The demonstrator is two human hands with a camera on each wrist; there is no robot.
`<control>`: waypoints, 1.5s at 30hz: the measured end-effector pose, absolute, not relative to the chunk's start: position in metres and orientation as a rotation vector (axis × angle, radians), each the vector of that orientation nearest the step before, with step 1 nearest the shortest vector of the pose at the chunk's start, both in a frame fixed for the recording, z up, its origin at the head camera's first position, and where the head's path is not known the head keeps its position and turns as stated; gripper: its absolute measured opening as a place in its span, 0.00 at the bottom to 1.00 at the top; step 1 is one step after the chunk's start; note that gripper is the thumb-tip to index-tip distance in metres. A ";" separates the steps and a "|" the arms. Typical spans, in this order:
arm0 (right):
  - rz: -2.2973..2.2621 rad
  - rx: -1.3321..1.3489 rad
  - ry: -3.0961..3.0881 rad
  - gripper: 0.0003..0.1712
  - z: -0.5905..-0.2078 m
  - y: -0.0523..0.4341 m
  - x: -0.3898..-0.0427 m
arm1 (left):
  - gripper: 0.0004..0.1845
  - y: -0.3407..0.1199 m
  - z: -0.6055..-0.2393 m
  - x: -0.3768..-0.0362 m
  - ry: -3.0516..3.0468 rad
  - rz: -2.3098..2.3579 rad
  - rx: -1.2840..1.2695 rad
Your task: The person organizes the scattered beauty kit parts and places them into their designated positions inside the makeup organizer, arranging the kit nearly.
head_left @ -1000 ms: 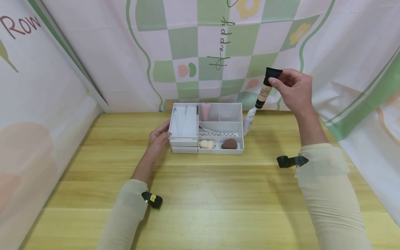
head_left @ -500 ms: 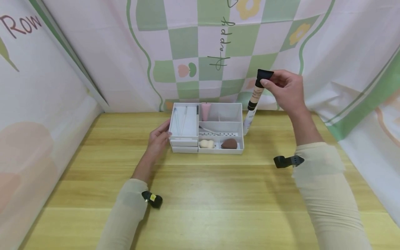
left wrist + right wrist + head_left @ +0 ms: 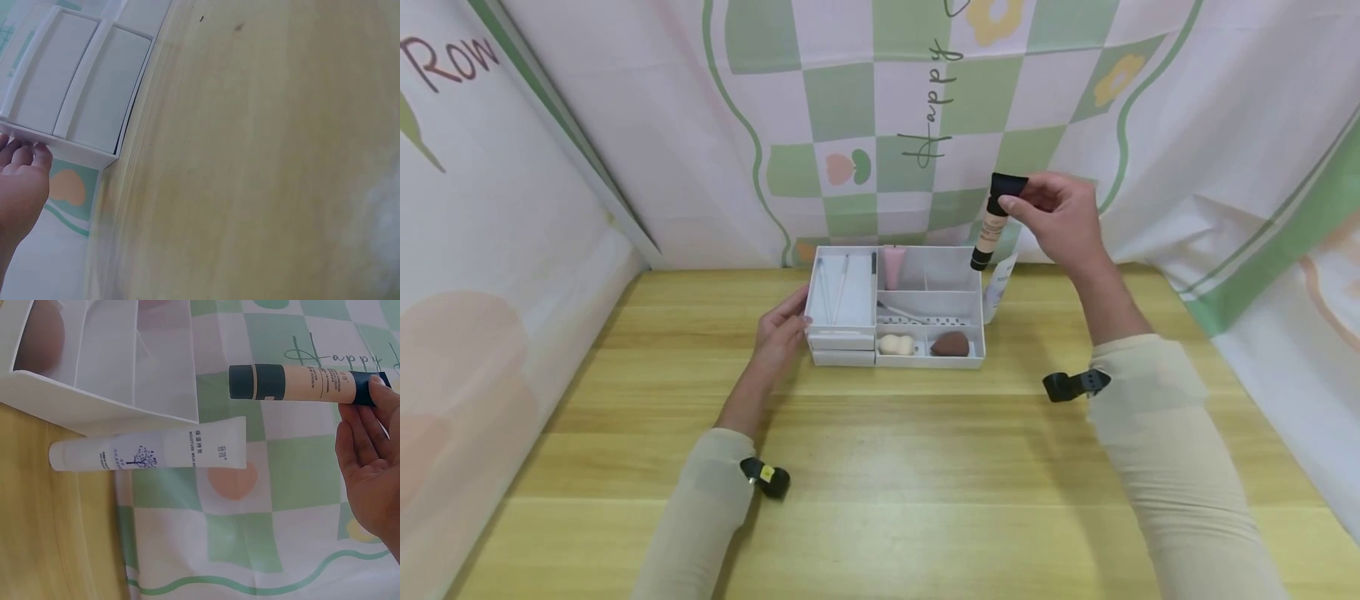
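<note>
**Right hand holds a tube above a white organizer; left hand rests at the box's side**

The right hand (image 3: 1060, 218), upper right of centre in the head view, pinches the flat black end of a beige tube (image 3: 988, 223) between thumb and fingertips. The tube hangs cap-down in the air, its dark cap just over the back right corner of the white organizer (image 3: 977, 312), not touching it. The left hand (image 3: 782, 332), left of centre, lies with relaxed fingers against the organizer's left wall, holding nothing.

Just beside the organizer's right wall a white tube (image 3: 997, 287) leans toward the backdrop. Inside the compartments sit a pink tube (image 3: 893, 265) at the back, thin sticks (image 3: 831, 287) on the left, and a pale sponge (image 3: 896, 345) and a brown sponge (image 3: 951, 343) in the front row.

The organizer stands near the far edge of a wooden table (image 3: 895, 467), with bare boards reaching toward the lower frame and to both sides. A pink and green checked cloth (image 3: 850, 108) closes in the back and both sides.
</note>
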State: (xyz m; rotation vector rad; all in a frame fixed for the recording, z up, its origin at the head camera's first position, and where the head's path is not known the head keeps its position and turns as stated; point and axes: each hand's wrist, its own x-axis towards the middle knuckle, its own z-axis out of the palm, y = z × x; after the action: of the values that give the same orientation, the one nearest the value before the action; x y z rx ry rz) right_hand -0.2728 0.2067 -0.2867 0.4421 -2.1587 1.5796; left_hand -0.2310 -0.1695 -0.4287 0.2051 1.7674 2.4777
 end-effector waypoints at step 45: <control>1.553 0.341 -2.505 0.17 -0.322 0.151 -0.302 | 0.34 -0.168 -0.430 -0.231 1.790 2.487 0.220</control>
State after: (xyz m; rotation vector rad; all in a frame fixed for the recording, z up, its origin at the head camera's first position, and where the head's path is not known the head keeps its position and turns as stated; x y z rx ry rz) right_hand -0.3019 0.1509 -0.3219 0.3411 -2.5049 1.5532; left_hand -0.2306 -0.1684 -0.4303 0.2203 1.7903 2.4865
